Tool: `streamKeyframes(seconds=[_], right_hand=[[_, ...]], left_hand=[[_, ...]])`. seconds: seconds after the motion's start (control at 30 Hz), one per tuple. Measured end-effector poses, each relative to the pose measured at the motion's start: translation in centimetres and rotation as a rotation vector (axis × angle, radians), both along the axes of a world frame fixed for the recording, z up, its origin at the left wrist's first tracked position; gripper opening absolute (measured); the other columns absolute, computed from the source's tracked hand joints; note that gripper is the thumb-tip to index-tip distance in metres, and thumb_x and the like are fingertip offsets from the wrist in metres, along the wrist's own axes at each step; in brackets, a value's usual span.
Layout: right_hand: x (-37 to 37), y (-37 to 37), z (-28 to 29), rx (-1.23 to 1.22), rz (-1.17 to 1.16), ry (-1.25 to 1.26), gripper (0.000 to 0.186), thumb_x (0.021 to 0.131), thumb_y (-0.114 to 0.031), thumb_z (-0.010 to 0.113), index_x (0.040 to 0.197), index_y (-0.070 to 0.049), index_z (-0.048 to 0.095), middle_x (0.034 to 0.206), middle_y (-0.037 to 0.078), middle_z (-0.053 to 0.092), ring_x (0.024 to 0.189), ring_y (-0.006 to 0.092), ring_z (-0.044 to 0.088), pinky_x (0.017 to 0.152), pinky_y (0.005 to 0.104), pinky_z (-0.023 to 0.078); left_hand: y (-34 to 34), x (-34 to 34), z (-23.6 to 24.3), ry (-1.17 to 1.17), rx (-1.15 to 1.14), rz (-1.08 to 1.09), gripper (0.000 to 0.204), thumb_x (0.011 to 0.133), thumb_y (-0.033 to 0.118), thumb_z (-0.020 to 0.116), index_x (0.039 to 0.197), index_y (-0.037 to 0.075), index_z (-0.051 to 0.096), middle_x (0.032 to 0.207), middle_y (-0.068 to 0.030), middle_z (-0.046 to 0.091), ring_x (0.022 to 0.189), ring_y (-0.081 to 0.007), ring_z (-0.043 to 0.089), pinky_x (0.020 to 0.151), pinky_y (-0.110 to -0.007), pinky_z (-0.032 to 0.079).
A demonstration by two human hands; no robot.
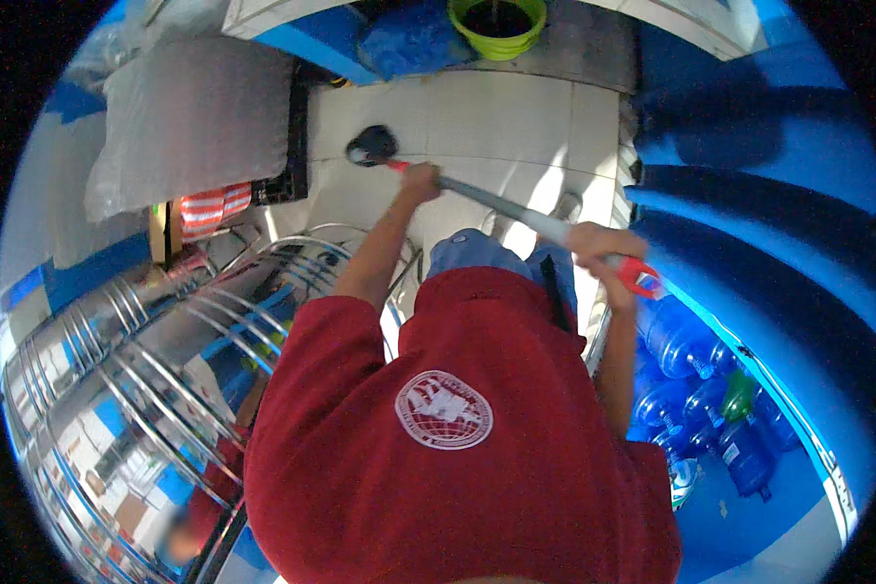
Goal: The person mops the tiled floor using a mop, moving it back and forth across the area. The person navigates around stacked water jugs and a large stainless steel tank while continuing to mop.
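My left hand is closed around the lower part of a long grey pole with red ends. My right hand grips it near its upper red end, at the right. The pole slants from upper right down to the left across the front of me. At its far end is a dark, rounded head with a paler patch, at the tiled floor. Blur hides what kind of head it is, and whether it touches the tiles.
Chrome wire racks stand close on my left, below a clear plastic-wrapped stack. Several blue water bottles lie at the right beside a blue wall. Ahead are a lime-green bucket with dark contents and a blue bag.
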State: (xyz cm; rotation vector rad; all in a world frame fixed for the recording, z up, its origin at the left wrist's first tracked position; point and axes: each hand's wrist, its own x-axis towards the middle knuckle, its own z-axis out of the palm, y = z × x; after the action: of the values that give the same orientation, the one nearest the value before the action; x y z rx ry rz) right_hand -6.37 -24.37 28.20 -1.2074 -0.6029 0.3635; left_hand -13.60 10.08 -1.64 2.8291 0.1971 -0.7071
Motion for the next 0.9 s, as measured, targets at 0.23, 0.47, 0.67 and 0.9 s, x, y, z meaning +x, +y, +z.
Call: streamKeyframes(seconds=[0.23,0.47,0.67,0.9], right_hand=[[-0.1,-0.9,2.5,-0.084,-0.015,-0.14,0.005,0.069,-0.005,0.065,0.071,0.0,0.064,0.069,0.011,0.065,0.067,0.0248,0.064,0.072,0.0363,0.052],[3.1,-14.5,12.1,-0.036,-0.381,-0.154,0.018,0.072,-0.021,0.065,0.074,-0.003,0.064,0.064,0.01,0.063,0.046,0.0182,0.056,0.051,0.0364,0.05],[5.9,-19.7,21.6,0.437,-0.048,-0.446,0.054,0.074,-0.067,0.067,0.062,-0.015,0.058,0.049,-0.009,0.05,0.04,0.0024,0.049,0.043,0.0169,0.046],[9.2,-20.6,21.2,0.247,0.251,-0.616,0.027,0.082,-0.031,0.063,0.062,-0.013,0.055,0.054,-0.004,0.049,0.045,0.0062,0.047,0.046,0.0246,0.045]], left_hand=[[1.6,-0.4,0.0,-0.133,-0.315,0.084,0.036,0.061,0.014,0.075,0.096,0.016,0.066,0.096,-0.0113,0.066,0.094,-0.0326,0.064,0.081,-0.042,0.052],[-20.8,9.5,7.6,-0.175,-0.602,0.028,0.02,0.067,0.015,0.067,0.086,0.011,0.07,0.091,-0.0159,0.068,0.089,-0.0347,0.065,0.081,-0.046,0.052],[-36.7,16.1,12.6,-0.061,-0.613,-0.358,0.031,0.061,0.028,0.065,0.086,0.013,0.072,0.078,-0.0134,0.069,0.081,-0.0336,0.068,0.074,-0.046,0.053],[-42.7,21.2,13.1,-0.066,-0.561,-0.523,0.034,0.06,0.034,0.067,0.091,0.018,0.072,0.082,-0.0099,0.066,0.09,-0.0266,0.064,0.084,-0.04,0.043]])
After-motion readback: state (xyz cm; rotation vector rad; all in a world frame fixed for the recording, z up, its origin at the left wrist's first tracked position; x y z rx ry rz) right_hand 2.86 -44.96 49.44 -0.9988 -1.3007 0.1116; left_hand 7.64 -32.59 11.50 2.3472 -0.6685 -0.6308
